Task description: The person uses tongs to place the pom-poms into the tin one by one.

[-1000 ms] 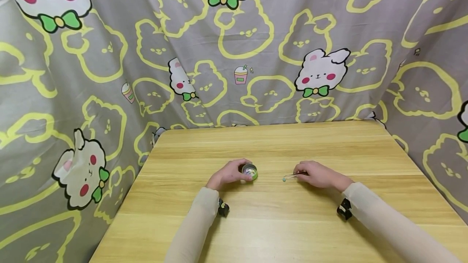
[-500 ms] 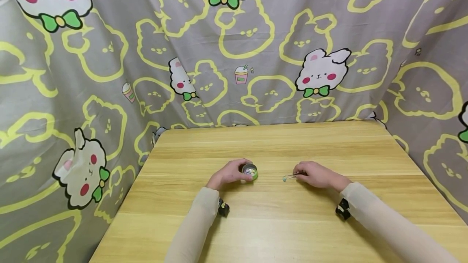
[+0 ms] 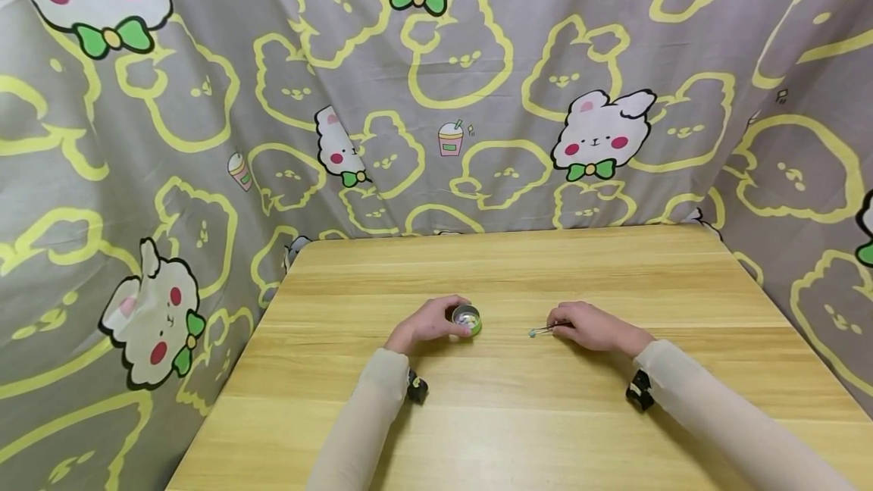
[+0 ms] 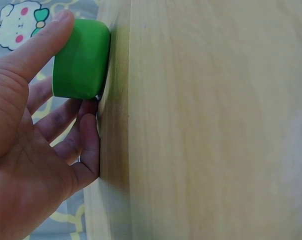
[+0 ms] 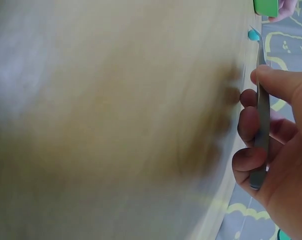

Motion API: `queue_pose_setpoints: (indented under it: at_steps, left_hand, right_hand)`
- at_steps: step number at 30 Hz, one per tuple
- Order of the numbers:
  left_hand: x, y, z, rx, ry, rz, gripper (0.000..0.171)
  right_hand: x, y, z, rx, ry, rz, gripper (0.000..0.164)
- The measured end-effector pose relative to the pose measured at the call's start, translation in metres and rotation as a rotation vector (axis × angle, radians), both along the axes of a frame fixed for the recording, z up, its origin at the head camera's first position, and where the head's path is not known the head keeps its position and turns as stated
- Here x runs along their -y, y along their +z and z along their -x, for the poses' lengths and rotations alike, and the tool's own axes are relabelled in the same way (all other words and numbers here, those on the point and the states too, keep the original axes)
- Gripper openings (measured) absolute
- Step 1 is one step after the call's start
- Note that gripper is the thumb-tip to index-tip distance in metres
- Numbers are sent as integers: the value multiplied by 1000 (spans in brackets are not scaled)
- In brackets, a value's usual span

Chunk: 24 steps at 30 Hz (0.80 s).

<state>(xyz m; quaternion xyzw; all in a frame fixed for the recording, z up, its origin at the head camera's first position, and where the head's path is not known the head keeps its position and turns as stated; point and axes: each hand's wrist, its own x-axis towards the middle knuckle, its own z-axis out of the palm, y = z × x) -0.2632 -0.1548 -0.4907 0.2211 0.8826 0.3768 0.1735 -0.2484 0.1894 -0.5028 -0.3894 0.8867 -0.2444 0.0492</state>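
Observation:
My left hand (image 3: 430,320) holds a small green tub (image 4: 82,60) upright on the table, thumb on the near side and fingers round the far side. Several tiny pale and coloured pieces (image 3: 467,320) lie inside it, seen from above in the head view. To the right, my right hand (image 3: 588,324) grips slim metal tweezers (image 5: 262,117), thumb on one side and curled fingers on the other. Their tips point left, toward the tub. A small teal bead (image 5: 253,35) is right at the tweezer tips, low over the wood.
The wooden table (image 3: 505,415) stretches around both hands. A grey curtain (image 3: 382,82) with yellow outlines and white rabbit faces hangs behind it and along both sides. A black wrist mount (image 3: 639,391) sits below the right sleeve, another black mount (image 3: 417,388) by the left.
The tweezer tips and the teal bead have shifted very slightly to the right. My left hand and the tub stay where they were.

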Motion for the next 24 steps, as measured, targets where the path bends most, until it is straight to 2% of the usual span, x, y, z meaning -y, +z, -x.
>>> queue_pose_setpoints:
  at_steps: [7, 16, 24]
  left_hand:
    - [1, -2, 1, 1, 2, 0, 52]
    - [0, -1, 3, 6, 22, 4, 52]
    - [1, -4, 3, 3, 19, 24, 54]
  right_hand:
    - [-4, -2, 4, 3, -8, 6, 9]
    - [-5, 1, 10, -42, -11, 27, 9]
    - [-4, 2, 17, -33, -31, 41, 10]
